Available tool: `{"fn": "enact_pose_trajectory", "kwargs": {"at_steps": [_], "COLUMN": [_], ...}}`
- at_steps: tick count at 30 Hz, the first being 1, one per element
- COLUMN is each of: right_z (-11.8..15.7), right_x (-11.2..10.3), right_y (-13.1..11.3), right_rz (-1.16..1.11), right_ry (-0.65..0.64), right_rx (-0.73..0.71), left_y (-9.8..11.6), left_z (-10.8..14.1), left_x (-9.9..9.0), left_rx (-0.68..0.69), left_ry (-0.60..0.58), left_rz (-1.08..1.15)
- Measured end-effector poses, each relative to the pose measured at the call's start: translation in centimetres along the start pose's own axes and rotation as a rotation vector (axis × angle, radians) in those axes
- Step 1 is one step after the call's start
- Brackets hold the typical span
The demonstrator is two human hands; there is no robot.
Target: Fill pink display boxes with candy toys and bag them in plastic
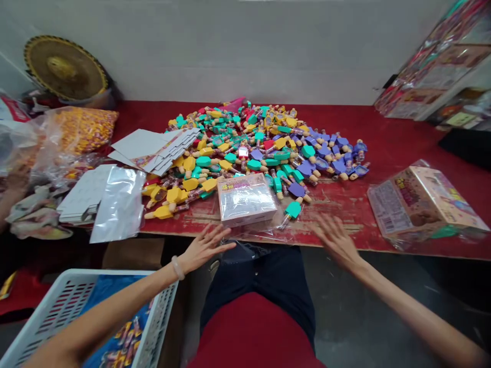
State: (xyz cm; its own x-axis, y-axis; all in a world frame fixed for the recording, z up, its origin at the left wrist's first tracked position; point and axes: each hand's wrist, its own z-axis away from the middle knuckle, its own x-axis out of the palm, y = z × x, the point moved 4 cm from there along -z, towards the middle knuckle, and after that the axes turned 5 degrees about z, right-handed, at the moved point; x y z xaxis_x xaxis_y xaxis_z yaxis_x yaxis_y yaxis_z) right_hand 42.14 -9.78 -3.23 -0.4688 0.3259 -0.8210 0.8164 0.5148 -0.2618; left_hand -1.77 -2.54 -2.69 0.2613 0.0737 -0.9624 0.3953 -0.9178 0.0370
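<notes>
My left hand is open, fingers spread, just in front of the near edge of a printed box in clear plastic. Whether its fingertips touch the plastic I cannot tell. Over the table's front edge at right, my right hand is open too, slightly blurred and holding nothing. Between the hands, loose clear plastic sticks out from the box toward me. Behind the box spreads a heap of small popsicle-shaped pieces in yellow, green, purple and red. One green piece lies just right of the box.
A second plastic-wrapped box lies at right. Left are flat white cards, clear plastic sleeves and a bag of orange pieces. Below left stands a white basket. Another person's hand shows at far left.
</notes>
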Motion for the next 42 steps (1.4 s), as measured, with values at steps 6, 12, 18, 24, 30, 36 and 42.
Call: {"fn": "enact_pose_trajectory", "kwargs": {"at_steps": [6, 12, 18, 24, 30, 36, 42], "right_z": [-4.1, 0.3, -1.8, -2.2, -3.8, -7.8, -0.6], "right_x": [5.7, 6.9, 7.0, 9.7, 12.7, 12.7, 5.2], "right_y": [-1.7, -4.9, -6.6, -6.3, -7.2, -11.1, -10.9], "right_rz": [-0.045, -0.296, -0.478, -0.890, -0.866, -1.092, -0.879], "right_ry": [-0.306, -0.090, 0.124, 0.248, 0.227, 0.350, 0.720], "right_rx": [-0.612, -0.163, 0.622, 1.196, 1.222, 1.126, 1.075], "left_y": [-0.7, -0.6, -2.3, -2.8, -4.7, -5.6, -3.6], "left_z": [1.3, 5.0, 4.5, 3.8, 1.0, -0.8, -12.8], "left_x": [-0.4, -1.5, -1.8, 0.2, 2.6, 3.6, 0.0], "left_rx": [0.007, -0.340, -0.817, -1.240, -1.312, -1.209, -0.692], "left_ry": [0.035, 0.165, 0.373, 0.421, 0.479, 0.225, 0.158], "left_rz": [0.061, 0.264, 0.418, 0.707, 0.872, 1.261, 1.335]}}
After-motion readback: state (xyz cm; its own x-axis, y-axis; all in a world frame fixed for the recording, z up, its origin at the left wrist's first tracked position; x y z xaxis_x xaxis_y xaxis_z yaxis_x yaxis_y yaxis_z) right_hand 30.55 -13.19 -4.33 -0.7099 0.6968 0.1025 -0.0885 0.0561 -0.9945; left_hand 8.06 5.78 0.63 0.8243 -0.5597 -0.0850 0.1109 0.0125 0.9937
